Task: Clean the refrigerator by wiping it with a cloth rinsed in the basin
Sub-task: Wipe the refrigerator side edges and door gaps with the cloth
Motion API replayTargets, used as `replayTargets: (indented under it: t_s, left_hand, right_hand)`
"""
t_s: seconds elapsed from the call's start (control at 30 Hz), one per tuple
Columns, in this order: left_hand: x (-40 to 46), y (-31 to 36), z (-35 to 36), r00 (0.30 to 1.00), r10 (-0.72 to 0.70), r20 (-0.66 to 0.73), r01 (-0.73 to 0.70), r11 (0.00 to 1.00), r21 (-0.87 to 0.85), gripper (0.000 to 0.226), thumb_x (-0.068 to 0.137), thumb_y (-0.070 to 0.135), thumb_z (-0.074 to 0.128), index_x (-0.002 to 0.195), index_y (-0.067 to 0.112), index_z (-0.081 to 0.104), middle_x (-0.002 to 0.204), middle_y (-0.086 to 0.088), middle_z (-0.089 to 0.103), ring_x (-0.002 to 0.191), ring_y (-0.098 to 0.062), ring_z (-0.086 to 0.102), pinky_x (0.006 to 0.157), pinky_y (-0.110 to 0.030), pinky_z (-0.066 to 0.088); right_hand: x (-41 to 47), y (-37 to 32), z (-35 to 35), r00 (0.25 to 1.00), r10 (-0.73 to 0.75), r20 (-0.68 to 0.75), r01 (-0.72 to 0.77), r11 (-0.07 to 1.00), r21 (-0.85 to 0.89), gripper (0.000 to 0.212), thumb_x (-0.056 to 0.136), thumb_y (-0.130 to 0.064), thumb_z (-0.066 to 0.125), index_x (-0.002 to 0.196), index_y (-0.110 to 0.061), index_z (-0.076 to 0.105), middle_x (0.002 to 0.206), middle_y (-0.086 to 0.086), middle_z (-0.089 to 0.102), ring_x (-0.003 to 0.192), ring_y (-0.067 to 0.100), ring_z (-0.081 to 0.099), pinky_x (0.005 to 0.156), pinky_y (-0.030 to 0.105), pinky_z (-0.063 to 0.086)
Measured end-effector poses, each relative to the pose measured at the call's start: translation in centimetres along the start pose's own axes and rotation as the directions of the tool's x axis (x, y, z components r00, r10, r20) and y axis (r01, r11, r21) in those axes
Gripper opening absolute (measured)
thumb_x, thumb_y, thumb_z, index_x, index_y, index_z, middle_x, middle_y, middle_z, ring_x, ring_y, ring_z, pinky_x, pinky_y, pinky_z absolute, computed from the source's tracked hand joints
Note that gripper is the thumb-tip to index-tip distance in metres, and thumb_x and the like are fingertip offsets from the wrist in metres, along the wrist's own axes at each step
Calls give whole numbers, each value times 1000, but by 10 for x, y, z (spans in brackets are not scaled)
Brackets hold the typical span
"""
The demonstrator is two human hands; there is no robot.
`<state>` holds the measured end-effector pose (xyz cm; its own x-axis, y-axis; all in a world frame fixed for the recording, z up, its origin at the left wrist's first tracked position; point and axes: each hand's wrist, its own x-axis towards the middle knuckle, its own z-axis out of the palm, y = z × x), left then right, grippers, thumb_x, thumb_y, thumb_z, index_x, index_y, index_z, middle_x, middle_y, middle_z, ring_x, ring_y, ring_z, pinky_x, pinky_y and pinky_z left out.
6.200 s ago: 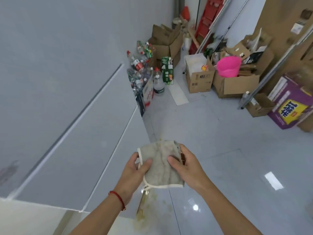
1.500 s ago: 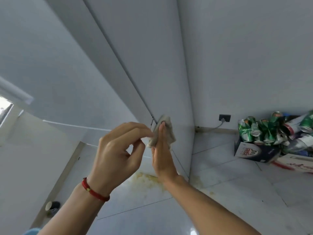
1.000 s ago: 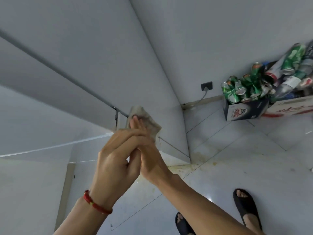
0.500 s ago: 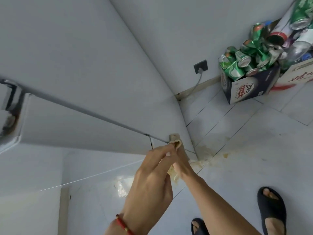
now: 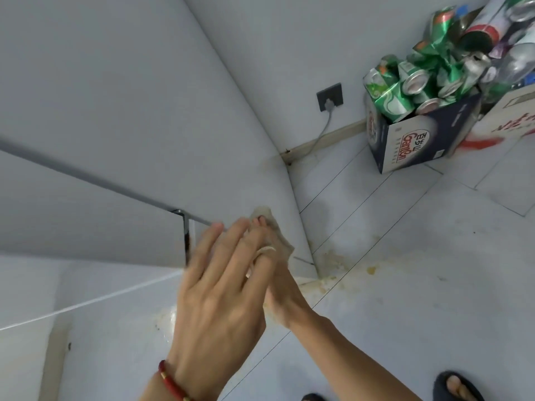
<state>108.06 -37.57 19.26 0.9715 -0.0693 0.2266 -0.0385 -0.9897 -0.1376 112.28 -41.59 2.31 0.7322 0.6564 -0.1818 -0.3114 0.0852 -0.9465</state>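
Refrigerator (image 5: 121,117) fills the left, a smooth pale-grey slab split by a thin dark seam. Left hand (image 5: 220,296), red cord bracelet (image 5: 170,382) at the wrist, hangs flat before it, fingers straight and spread, gripping nothing. Just right, right hand (image 5: 278,285) presses a crumpled beige cloth (image 5: 275,235) against the fridge's lower corner edge; its fingers look flat on the fabric, though half hidden. Glossy tiled floor (image 5: 405,270) shows yellowish stains. Far right, a dark cardboard box (image 5: 417,143) brims with crushed green cans (image 5: 405,85).
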Motion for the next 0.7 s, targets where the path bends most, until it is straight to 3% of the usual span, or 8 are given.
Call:
replayTargets:
  t_s: [0.07,0.13,0.27,0.4,0.53,0.6,0.63,0.7]
  left_hand:
    - [-6,2,30,998,27,-52,-17,982,190,38,91,-7,43,88,10,77,114,-8,76,125,-29,65,115,-52,36]
    - [-7,-5,39,996,42,-83,-17,960,279,32,91,-5,48,84,11,76,105,-4,78,124,-31,66,114,-60,33]
    - [-7,-15,72,991,69,-112,-40,969,244,38,98,-3,37,91,3,74,104,-7,76,130,-38,59,100,-75,39]
    - [-14,8,145,978,156,-137,-95,921,377,32,88,-14,47,80,4,73,94,-8,76,116,-39,68,120,-64,25]
    - [-34,19,230,969,159,-190,-65,903,425,31,86,-16,52,74,5,71,89,-10,74,113,-37,70,116,-62,34]
    - [-37,20,258,962,174,-209,-65,894,443,30,85,-16,52,72,6,69,90,-10,74,116,-37,68,117,-61,34]
    - [-42,21,270,963,171,-208,-62,892,447,31,84,-15,52,72,6,69,91,-10,74,117,-37,68,117,-60,33]
    - [-50,23,277,962,162,-220,-58,907,417,30,84,-14,50,73,5,69,95,-11,74,120,-37,66,118,-59,33]
  right_hand:
    - [12,44,-15,1000,18,12,-17,997,-74,59,111,-48,32,165,-37,11,168,-31,3,155,-7,-2,127,30,8]
    - [27,83,-31,1000,3,-16,-4,997,-74,59,111,-47,27,165,-37,5,165,-39,-5,152,-12,-10,126,29,4]
    - [46,167,-49,994,-76,-76,72,996,-42,60,108,-50,27,164,-36,11,163,-41,-3,154,-9,-4,125,20,6]
    - [53,251,-68,990,-105,-93,101,994,-47,66,103,-59,27,164,-35,14,168,-30,4,154,-9,-1,124,17,8]
    - [68,340,-94,980,27,-197,-19,999,38,53,99,-57,39,151,-47,39,161,-29,31,148,-12,25,123,20,21]
    - [84,377,-103,961,183,-208,-163,980,111,30,101,-60,42,125,-47,57,144,-11,56,130,2,52,112,34,37]
    - [86,389,-106,945,262,-199,-235,961,149,27,101,-63,44,106,-42,59,118,-4,64,105,4,59,99,38,43]
    - [86,394,-111,914,348,-207,-315,933,176,44,93,-77,45,83,-34,51,76,-12,54,67,0,50,80,41,50]
